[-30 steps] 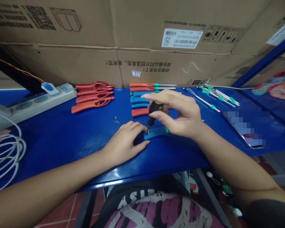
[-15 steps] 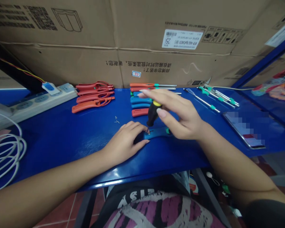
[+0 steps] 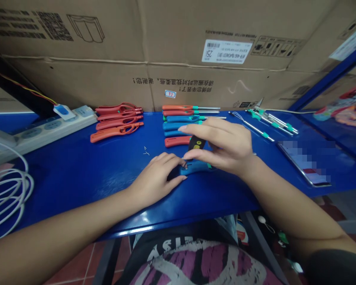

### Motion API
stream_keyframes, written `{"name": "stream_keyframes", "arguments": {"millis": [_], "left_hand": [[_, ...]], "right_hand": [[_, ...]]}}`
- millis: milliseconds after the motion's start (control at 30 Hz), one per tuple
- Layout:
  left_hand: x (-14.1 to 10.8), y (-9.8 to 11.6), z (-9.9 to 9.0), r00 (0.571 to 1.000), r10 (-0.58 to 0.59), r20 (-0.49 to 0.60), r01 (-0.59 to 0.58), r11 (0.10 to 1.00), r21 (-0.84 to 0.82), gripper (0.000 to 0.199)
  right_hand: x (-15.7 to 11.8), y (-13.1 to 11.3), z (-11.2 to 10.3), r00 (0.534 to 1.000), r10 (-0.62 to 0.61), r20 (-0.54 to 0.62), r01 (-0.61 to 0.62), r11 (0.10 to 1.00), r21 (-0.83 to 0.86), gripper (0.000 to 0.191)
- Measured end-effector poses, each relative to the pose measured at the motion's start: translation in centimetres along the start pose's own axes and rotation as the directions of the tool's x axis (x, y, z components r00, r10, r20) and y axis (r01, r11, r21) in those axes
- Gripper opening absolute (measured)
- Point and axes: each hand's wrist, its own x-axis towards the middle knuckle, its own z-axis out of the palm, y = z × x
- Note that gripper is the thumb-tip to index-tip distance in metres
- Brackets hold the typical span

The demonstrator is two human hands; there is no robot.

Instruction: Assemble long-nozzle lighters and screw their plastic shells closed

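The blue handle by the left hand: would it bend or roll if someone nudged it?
The blue handle would probably feel stiff, as it looks like moulded plastic. Its long body suggests it may swivel rather than roll. The glossy table could let it slide, though the left hand at its end should resist that.

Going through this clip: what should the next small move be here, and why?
Probably a small twist of the screwdriver with the right hand, keeping the left hand in place. The right hand's thumb and fingers are at the screwdriver's grip, above the blue handle, whose near end the left fingers brace. The screwdriver's tip is hidden, so check its seating first.
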Motion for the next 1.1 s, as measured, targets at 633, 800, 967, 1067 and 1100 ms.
{"name": "stream_keyframes", "arguments": {"millis": [633, 800, 967, 1067, 1100], "left_hand": [[-0.08, 0.01, -0.09, 1.0, 0.0, 0.002, 0.0, 1.0, 0.007, 0.02], [-0.11, 0.1, -0.22, 1.0, -0.005, 0.012, 0.005, 1.0, 0.015, 0.017], [0.1, 0.1, -0.21, 1.0, -0.011, 0.021, 0.011, 1.0, 0.004, 0.018], [0.19, 0.02, -0.14, 1.0, -0.01, 0.025, 0.01, 1.0, 0.014, 0.018], [0.18, -0.02, -0.09, 1.0, -0.008, 0.022, 0.007, 1.0, 0.015, 0.018]], "right_hand": [[-0.06, -0.36, 0.34, 0.999, 0.03, -0.015, -0.03, 1.0, -0.002, 0.035], [-0.03, -0.37, 0.26, 0.982, 0.15, 0.114, -0.166, 0.976, 0.141, 0.041], [-0.05, -0.11, 0.19, 0.993, 0.118, -0.001, -0.118, 0.992, -0.043, 0.036], [0.01, -0.25, 0.25, 0.981, 0.164, 0.107, -0.173, 0.982, 0.072, 0.041], [0.04, -0.32, 0.29, 0.98, 0.167, 0.108, -0.178, 0.978, 0.105, 0.04]]}}
